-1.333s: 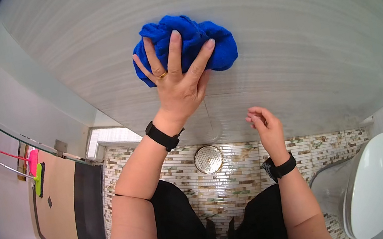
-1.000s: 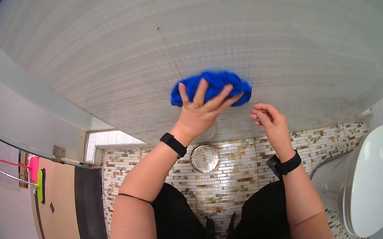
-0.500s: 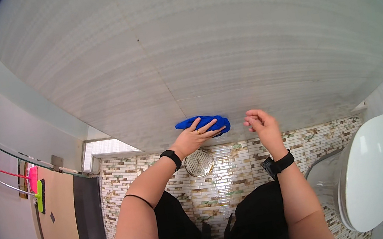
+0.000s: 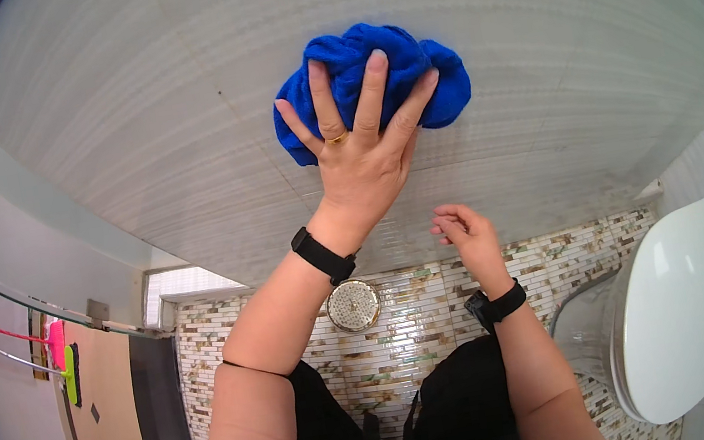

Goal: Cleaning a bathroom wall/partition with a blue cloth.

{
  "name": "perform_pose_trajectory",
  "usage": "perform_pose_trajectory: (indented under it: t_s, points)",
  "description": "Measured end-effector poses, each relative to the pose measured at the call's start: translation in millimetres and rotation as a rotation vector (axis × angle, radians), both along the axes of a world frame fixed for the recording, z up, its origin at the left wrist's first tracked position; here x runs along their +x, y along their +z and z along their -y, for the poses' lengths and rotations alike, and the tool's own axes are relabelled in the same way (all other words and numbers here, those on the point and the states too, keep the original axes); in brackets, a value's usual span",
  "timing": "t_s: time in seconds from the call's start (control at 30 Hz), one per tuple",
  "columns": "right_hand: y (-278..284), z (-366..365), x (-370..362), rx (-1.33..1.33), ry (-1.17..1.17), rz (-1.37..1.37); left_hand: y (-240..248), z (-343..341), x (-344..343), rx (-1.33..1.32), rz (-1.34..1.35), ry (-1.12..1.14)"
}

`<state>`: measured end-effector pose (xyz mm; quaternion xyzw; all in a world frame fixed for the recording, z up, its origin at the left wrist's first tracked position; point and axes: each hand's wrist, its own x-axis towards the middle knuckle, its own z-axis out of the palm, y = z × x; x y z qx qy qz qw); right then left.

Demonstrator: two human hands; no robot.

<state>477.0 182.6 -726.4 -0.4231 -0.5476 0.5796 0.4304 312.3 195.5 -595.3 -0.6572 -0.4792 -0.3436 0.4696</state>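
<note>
My left hand [image 4: 365, 158] presses a bunched blue cloth [image 4: 434, 101] against the pale grey wall [image 4: 524, 27]. Its fingers are spread over the cloth, and a ring and a black wristband show on that arm. Lower and to the right, my right hand [image 4: 467, 234] hovers near the foot of the wall. Nothing is in it; the fingers are loosely bent and a little apart, and a black watch [image 4: 494, 303] sits on the wrist.
A white toilet with its lid down [image 4: 680, 315] stands at the right. Below me lies a mosaic-tiled floor [image 4: 390, 343], with a round perforated metal piece [image 4: 354, 305] between my arms. At the left are a glass edge [image 4: 34, 303], a pink brush [image 4: 57, 344] and a green brush [image 4: 72, 373].
My left hand has carried the blue cloth from low on the wall to much higher up, and the cloth looks more spread out. My right hand has stayed nearly in place.
</note>
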Motion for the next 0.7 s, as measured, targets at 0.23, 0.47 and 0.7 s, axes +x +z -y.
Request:
perform_pose_trajectory:
  t_s: [0.23, 0.47, 0.7]
  points:
    - [-6, -5, 12, 0.069, -0.058, -0.082, -45, -9, 11, 0.041, -0.144, 0.009]
    - [-21, -10, 24, 0.001, -0.195, -0.102, -156, 5, -5, -0.309, -0.561, 0.007]
    - [-38, -10, 37, -0.046, -0.114, 0.123, -187, 16, -13, -0.570, -0.760, -0.027]
